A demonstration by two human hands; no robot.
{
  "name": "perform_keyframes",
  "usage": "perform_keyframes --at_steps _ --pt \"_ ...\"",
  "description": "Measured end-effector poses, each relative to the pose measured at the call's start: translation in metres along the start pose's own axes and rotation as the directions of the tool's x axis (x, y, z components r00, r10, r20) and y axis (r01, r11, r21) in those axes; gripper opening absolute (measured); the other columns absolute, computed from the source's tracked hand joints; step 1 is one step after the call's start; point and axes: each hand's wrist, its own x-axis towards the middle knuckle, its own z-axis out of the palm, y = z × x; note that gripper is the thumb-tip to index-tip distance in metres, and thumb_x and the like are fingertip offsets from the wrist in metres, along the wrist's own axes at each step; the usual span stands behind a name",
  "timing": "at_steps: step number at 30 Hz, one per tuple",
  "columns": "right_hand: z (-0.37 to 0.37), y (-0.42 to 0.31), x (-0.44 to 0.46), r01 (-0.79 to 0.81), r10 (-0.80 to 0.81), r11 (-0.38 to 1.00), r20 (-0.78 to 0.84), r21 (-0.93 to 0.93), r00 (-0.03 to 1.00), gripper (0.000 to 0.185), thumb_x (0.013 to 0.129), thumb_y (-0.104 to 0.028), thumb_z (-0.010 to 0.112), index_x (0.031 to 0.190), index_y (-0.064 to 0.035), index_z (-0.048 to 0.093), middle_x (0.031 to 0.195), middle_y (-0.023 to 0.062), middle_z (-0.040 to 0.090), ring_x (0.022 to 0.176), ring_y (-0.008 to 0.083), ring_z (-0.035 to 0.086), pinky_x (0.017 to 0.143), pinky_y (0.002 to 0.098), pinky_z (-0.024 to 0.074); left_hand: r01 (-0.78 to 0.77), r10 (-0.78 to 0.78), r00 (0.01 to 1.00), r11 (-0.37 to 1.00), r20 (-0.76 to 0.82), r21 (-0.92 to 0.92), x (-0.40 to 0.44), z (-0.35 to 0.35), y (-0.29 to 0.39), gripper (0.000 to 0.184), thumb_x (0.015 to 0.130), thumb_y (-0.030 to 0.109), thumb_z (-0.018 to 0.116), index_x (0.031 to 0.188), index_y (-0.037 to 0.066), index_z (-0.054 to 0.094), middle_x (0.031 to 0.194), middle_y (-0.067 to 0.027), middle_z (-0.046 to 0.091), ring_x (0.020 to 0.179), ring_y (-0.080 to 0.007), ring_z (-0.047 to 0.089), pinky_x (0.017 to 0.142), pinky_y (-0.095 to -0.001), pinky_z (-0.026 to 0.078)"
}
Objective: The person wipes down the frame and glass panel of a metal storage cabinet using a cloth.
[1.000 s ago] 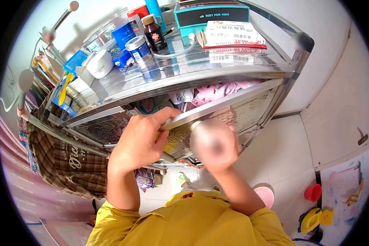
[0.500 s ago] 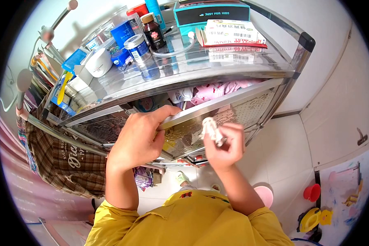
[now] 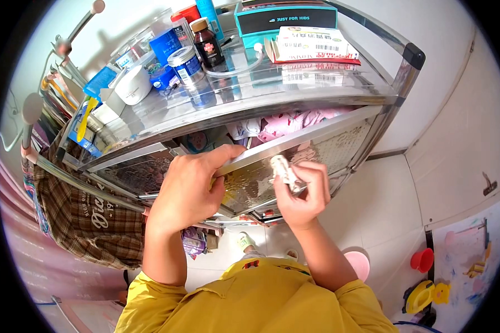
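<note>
My left hand [image 3: 186, 188] grips the top edge of a metal-framed glass cabinet door [image 3: 311, 133], thumb in front and fingers over the frame. The door stands partly ajar below the cabinet top [image 3: 239, 94], and pink patterned cloth [image 3: 294, 123] shows behind it. In front of the glass, my right hand [image 3: 304, 195] is closed on a small crumpled white cloth or tissue [image 3: 283, 168], whose upper end sticks out past the fingers.
On the cabinet top are a brown bottle [image 3: 208, 45], a white tub [image 3: 133, 86], a blue-labelled jar [image 3: 185, 64], and boxes [image 3: 311, 44]. A plaid shirt [image 3: 89, 216] hangs at left. A pink basin [image 3: 358, 265] and a red cup [image 3: 422, 260] are at lower right.
The blur over my right hand has gone since the earliest frame, and the white piece now shows, slightly tilted. My left hand keeps its hold on the door frame.
</note>
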Motion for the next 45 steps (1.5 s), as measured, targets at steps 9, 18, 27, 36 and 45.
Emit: perform_keyframes --at_steps 9,18,27,36,45 --pt "0.016 -0.024 -0.016 0.064 -0.114 0.977 0.243 0.204 0.963 0.027 0.065 0.003 0.075 0.088 -0.0007 0.061 0.085 0.0086 0.059 0.072 0.0223 0.06 0.058 0.0324 0.0505 -0.03 0.03 0.999 0.999 -0.035 -0.013 -0.002 0.001 0.004 0.051 0.067 -0.009 0.057 0.116 0.004 0.064 0.075 -0.0193 0.063 0.068 -0.0387 0.062 0.062 -0.0363 0.05" --pt "-0.007 -0.006 -0.002 -0.079 0.074 0.994 0.071 0.072 0.995 0.032 0.061 0.008 0.076 0.088 0.0007 0.062 0.084 0.0133 0.062 0.07 0.0237 0.064 0.059 0.032 0.0512 -0.031 0.031 0.998 0.999 -0.05 0.008 -0.002 0.003 0.005 0.05 0.068 -0.006 0.056 0.115 0.008 0.063 0.07 -0.0202 0.061 0.062 -0.0392 0.06 0.057 -0.0441 0.047" --pt "0.013 -0.016 -0.018 0.055 -0.098 0.98 0.225 0.189 0.969 0.03 0.065 0.005 0.077 0.089 -0.0017 0.061 0.089 0.0084 0.058 0.073 0.0202 0.059 0.058 0.0311 0.0498 -0.056 0.056 0.994 0.998 -0.096 0.003 -0.004 0.004 0.007 0.05 0.068 -0.007 0.055 0.116 0.008 0.063 0.072 -0.0202 0.062 0.064 -0.0388 0.061 0.058 -0.0426 0.049" --pt "-0.009 0.001 -0.005 -0.027 0.027 0.999 -0.01 0.034 1.0 0.026 0.064 0.005 0.075 0.087 -0.001 0.062 0.083 0.0113 0.062 0.069 0.0199 0.062 0.053 0.0283 0.0508 -0.049 0.046 0.996 0.998 -0.083 -0.03 0.0 0.003 0.007 0.049 0.068 -0.008 0.056 0.114 0.008 0.063 0.071 -0.0191 0.061 0.063 -0.0385 0.061 0.057 -0.0424 0.048" --pt "0.003 -0.015 -0.004 -0.111 0.091 0.984 0.148 0.137 0.985 0.024 0.065 0.003 0.078 0.086 0.0018 0.068 0.086 0.0146 0.066 0.077 0.0282 0.066 0.066 0.0365 0.0543 -0.029 0.027 0.998 0.999 -0.062 -0.021 -0.002 0.002 0.007 0.05 0.068 -0.008 0.056 0.115 0.008 0.062 0.074 -0.0191 0.062 0.066 -0.0387 0.062 0.058 -0.0428 0.048"
